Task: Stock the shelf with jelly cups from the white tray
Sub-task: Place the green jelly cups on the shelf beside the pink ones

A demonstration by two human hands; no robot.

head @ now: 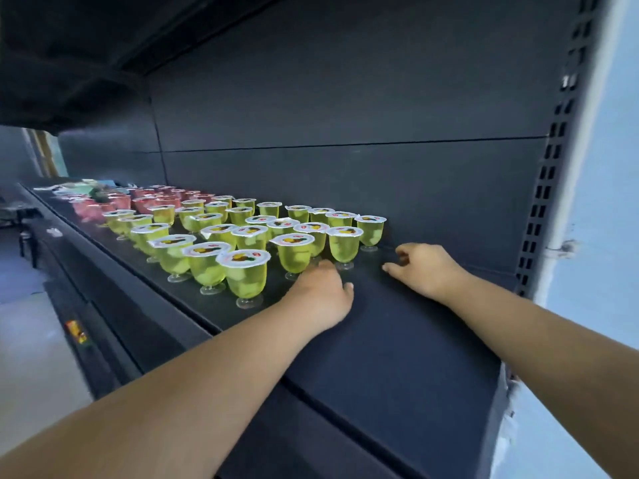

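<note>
I see both arms stretched over the dark shelf [397, 326]: left hand [321, 295] palm-down beside green jelly cups [247, 271], fingers hidden; right hand [425, 267] empty, fingers loosely spread.

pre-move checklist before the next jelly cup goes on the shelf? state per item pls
1. Hands free: left hand and right hand both rest on the shelf holding nothing. Ok.
2. Open space for new cups: bare shelf to the right of the yellow-green jelly cups. Ok.
3. Placed cups upright: the near rows all stand on their stems, lids on. Ok.
4. Clearance: the left hand sits close against the nearest front cups; pulling back could knock one. Not ok.
5. White tray position: not in view. Cannot tell.
6. Red cups farther left: too blurred to judge. Cannot tell.
</note>
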